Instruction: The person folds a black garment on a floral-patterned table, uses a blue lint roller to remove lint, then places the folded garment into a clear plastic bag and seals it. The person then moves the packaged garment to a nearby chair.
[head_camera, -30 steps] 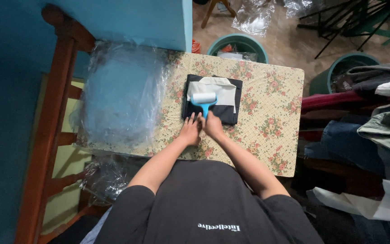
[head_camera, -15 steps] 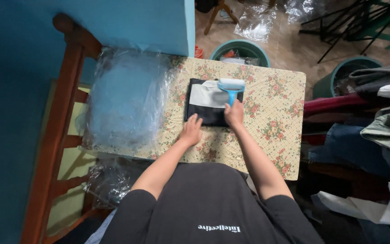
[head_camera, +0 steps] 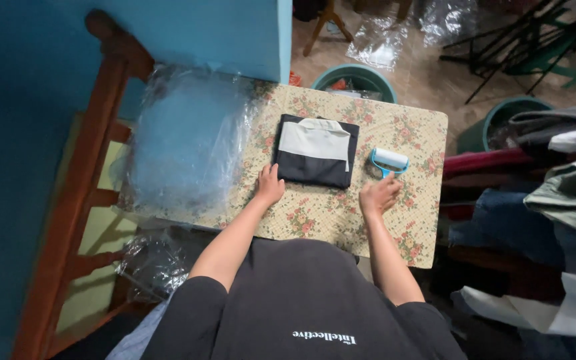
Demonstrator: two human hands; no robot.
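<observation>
Flowery worktop (head_camera: 315,217) has the folded dark-and-cream garment (head_camera: 316,151) lying mid-table, left hand (head_camera: 269,187) flat at its corner, right hand (head_camera: 379,195) fingers closed on the blue lint roller (head_camera: 389,162) parked beside it, so rolling looks paused.

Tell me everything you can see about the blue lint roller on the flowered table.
The light blue plastic lint roller has a white cylindrical roll set crosswise on a short blue handle. It lies flat on the floral tablecloth, to the right of the folded black and cream garment and apart from it. The roll points away from the person and the handle toward them. The right hand is at the handle's end, its fingers curled; whether it grips is unclear.
</observation>
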